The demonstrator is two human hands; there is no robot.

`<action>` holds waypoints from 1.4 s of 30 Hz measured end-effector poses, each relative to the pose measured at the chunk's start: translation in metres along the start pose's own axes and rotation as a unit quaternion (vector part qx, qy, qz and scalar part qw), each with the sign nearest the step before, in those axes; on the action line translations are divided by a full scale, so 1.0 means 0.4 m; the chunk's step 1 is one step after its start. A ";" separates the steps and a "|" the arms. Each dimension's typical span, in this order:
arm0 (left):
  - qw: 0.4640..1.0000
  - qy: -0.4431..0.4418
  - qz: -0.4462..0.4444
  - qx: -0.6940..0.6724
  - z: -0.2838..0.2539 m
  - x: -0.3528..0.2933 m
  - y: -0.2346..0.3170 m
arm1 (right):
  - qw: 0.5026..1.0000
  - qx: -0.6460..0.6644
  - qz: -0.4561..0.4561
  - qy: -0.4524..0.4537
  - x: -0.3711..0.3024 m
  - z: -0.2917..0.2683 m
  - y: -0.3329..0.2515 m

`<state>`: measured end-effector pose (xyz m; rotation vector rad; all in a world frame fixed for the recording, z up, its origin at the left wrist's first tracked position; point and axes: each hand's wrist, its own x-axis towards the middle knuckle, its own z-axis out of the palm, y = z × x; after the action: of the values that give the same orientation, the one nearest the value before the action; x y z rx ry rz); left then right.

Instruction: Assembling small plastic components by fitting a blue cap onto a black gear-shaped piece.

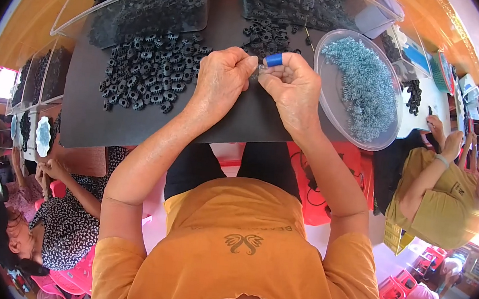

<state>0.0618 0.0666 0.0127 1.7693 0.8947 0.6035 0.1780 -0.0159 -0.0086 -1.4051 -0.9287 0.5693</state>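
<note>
My left hand (222,81) and my right hand (292,91) meet above the dark tabletop, thumbs and forefingers pinched close together. Between the fingertips a tiny, shiny, clear-looking piece shows in part; its kind is too small to make out. Blue tape (273,60) wraps my right forefinger. Beside my left hand spreads a pile of small black plastic parts (148,74) with holes in them. A smaller heap of black parts (266,35) lies just beyond my fingers. To the right of my right hand, a round clear tray (326,103) holds many tiny pale-blue, glinting pieces (364,83).
Two clear bins full of black parts, a left bin (148,17) and a right bin (317,4), stand at the far side. A co-worker sits at the left (68,219), another at the right (440,192). A red bag (319,186) hangs below the table's near edge.
</note>
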 end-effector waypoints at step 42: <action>0.998 -0.031 -0.046 -0.029 -0.010 0.020 -0.018 | 0.999 -0.038 -0.029 0.008 0.005 0.007 0.020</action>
<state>0.0617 0.0767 0.0073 1.6764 0.9017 0.5070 0.1781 -0.0115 -0.0161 -1.4430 -0.9834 0.4816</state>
